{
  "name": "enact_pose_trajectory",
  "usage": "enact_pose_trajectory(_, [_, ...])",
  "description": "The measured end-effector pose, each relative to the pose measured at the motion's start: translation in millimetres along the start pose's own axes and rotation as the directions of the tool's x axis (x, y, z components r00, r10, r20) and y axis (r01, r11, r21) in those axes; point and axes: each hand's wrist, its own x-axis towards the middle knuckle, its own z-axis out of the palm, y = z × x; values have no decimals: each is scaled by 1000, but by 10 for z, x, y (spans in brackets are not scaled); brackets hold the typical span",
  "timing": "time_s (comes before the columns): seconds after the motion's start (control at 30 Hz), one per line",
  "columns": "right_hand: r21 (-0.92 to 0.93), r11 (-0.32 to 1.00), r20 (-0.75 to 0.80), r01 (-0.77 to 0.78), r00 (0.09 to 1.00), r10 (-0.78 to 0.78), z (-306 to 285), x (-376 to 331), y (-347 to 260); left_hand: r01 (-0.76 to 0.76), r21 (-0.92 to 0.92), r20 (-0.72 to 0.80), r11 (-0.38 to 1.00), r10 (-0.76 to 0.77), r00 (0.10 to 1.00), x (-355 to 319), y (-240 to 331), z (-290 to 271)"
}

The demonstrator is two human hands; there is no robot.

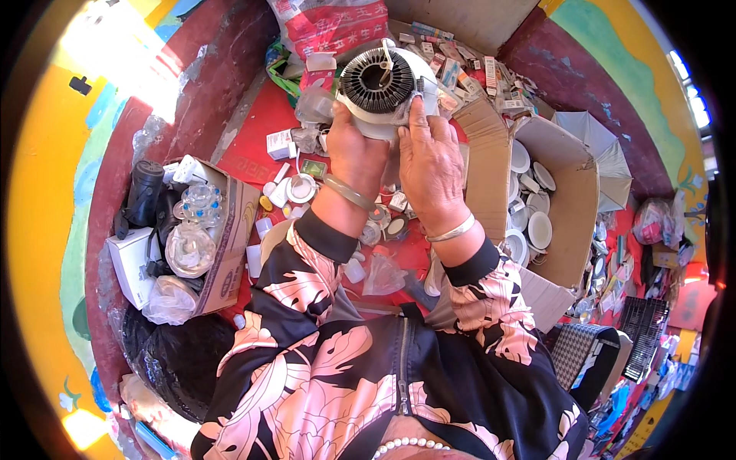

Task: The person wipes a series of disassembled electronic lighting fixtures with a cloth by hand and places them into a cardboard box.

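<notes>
A round downlight with a black finned heat sink point(354, 83) and a broad white rim hangs before me, its finned back facing up. My left hand point(356, 153) grips its near left edge, thumb against the white rim. At its near right side, my right hand point(433, 165) holds the rim, the index finger stretched up beside a small dark part. A pale cord or strap stands up out of the heat sink's middle. The far fingers of both hands are partly hidden under the downlight. Below my hands, several small white lamps point(301, 188) lie on the red cloth.
To the right stands an open cardboard box point(567, 180) holding several white round light fittings. A fuller carton point(234, 245) with bulbs, bagged parts and a black cylinder sits at the left. Small boxes point(491, 77) are piled at the back, beside a red printed sack point(326, 23).
</notes>
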Motion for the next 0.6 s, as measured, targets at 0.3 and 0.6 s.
enact_pose_trajectory(0.3, [62, 991, -151, 118, 983, -108, 139, -29, 69, -49, -10, 24, 999, 49, 998, 66, -50, -159])
enact_pose_trajectory(0.6, [184, 972, -25, 145, 989, -143, 182, -158, -51, 44, 91, -143, 995, -30, 989, 86, -9, -308])
